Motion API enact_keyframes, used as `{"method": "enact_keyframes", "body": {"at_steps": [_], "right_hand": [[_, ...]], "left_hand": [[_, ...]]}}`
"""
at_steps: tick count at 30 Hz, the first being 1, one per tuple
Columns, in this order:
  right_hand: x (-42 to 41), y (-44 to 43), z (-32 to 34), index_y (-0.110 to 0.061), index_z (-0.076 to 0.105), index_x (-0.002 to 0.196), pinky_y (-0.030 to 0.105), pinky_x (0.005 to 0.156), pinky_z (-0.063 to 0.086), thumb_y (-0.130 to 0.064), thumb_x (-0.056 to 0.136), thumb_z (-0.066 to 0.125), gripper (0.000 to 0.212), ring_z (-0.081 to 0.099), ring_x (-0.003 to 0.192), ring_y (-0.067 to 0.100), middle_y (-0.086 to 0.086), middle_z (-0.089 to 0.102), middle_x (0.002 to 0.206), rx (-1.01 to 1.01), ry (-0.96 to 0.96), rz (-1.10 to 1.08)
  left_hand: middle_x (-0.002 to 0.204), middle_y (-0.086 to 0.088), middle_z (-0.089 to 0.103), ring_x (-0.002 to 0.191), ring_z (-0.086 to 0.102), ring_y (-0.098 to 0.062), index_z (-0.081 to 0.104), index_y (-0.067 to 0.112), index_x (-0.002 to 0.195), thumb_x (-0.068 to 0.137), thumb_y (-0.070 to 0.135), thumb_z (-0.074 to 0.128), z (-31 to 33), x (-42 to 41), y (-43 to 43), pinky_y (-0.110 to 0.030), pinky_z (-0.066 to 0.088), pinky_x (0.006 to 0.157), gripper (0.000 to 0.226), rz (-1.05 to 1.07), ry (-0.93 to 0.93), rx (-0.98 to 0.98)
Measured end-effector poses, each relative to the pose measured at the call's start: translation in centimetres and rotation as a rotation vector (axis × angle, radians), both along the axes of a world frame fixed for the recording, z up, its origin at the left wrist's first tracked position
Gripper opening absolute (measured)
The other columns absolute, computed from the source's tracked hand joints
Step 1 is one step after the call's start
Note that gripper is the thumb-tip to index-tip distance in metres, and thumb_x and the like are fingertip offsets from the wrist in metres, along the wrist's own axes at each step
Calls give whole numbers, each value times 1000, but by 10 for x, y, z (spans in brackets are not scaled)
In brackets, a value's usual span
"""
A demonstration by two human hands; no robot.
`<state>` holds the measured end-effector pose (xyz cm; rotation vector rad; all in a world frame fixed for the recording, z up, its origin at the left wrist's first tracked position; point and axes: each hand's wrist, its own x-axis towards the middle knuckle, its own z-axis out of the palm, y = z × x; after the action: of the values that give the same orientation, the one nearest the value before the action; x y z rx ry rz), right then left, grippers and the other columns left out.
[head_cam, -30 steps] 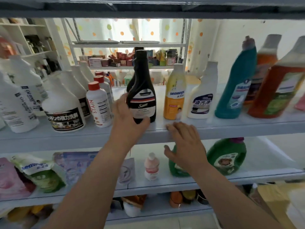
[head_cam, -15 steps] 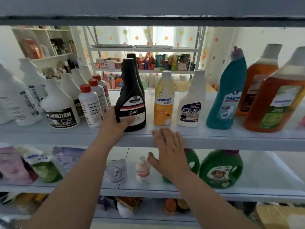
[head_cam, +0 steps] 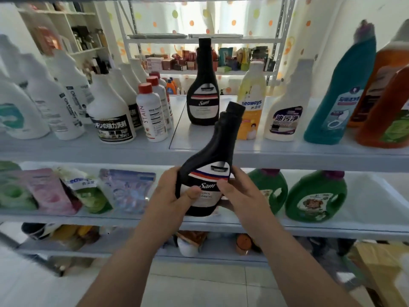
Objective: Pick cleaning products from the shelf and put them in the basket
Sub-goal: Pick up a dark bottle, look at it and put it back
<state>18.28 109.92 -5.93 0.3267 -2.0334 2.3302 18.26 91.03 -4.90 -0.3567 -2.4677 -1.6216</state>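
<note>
glossy black plastic bottle [head_cam: 208,173], smooth shelf [head_cam: 88,149]

Both bare forearms rise from the lower edge and converge at mid-view. The left hand [head_cam: 174,196] grips the left side of a black plastic bottle [head_cam: 210,156], fingers [head_cam: 171,173] curled and thumb across its label. The right hand [head_cam: 241,193] clasps the opposite side, thumb on the front.

A black bottle [head_cam: 207,165] with a white "Sam" label is held in front of the shelf [head_cam: 88,151], clear of it, neck tilted up and right.
</note>
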Motion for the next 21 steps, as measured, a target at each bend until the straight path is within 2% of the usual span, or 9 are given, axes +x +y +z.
{"method": "enact_keyframes", "body": {"at_steps": [4, 7, 9, 11, 13, 15, 18, 19, 21], "right_hand": [[24, -28, -27, -41, 65, 127, 32, 89, 59, -21, 93, 64, 39, 71, 113, 20, 0, 75, 118, -82, -94, 9], [40, -54, -36, -40, 74, 117, 29, 84, 59, -32, 89, 67, 30, 72, 105, 16, -3, 76, 115, -173, -211, 39], [46, -70, -39, -26, 68, 124, 37, 94, 58, -44, 83, 69, 45, 71, 106, 22, 5, 75, 116, -258, -318, 55], [52, -82, -36, -16, 65, 122, 42, 95, 58, -41, 83, 68, 47, 72, 101, 27, 13, 75, 112, -358, -401, 46], [56, -91, -32, -11, 64, 111, 39, 79, 62, -33, 80, 69, 38, 72, 86, 26, 15, 74, 101, -394, -440, 15], [62, -101, -32, -11, 61, 107, 38, 71, 60, -24, 75, 70, 36, 68, 79, 26, 14, 72, 96, -374, -431, -42], [80, -119, -44, -14, 64, 110, 40, 79, 60, -7, 70, 71, 42, 71, 93, 28, 11, 74, 105, -323, -306, -86], [87, -126, -48, -17, 67, 107, 41, 86, 60, -3, 69, 72, 41, 71, 101, 28, 10, 73, 109, -292, -224, -50], [100, -139, -55, -22, 70, 97, 43, 100, 54, 2, 65, 74, 40, 66, 117, 28, 12, 69, 115, -247, -41, 64]], "left_hand": [[113, 27, 63, 111, 60, 7, 50, 56, 120, 97, 42, 63, -25, 18, -29, -11, 51, 83, 30, -45, -95, 90], [104, 11, 76, 106, 67, -19, 68, 52, 99, 100, 36, 50, -50, 28, -41, -31, 54, 76, 24, -71, -441, 481], [98, -2, 74, 95, 61, -29, 71, 40, 97, 92, 51, 54, -63, 43, -46, -33, 41, 71, 21, -103, -679, 512], [99, -5, 70, 86, 58, -29, 69, 29, 108, 73, 68, 63, -78, 58, -54, -32, 36, 68, 52, -175, -834, 508], [108, -1, 73, 86, 68, -23, 64, 35, 116, 64, 71, 73, -93, 68, -63, -32, 48, 60, 63, -255, -865, 545], [128, 10, 63, 103, 68, -8, 48, 53, 124, 59, 58, 84, -100, 75, -76, -29, 59, 71, 75, -352, -716, 380], [139, 24, 44, 120, 57, 2, 20, 64, 133, 50, 46, 94, -104, 82, -85, -27, 57, 94, 113, -338, -371, -13], [145, 19, 40, 130, 52, -5, 15, 61, 139, 50, 44, 94, -105, 84, -89, -30, 52, 103, 119, -310, -238, -56], [149, 2, 39, 137, 46, -23, 23, 30, 151, 54, 32, 91, -113, 84, -97, -38, 45, 110, 119, -234, 82, -107]]}}
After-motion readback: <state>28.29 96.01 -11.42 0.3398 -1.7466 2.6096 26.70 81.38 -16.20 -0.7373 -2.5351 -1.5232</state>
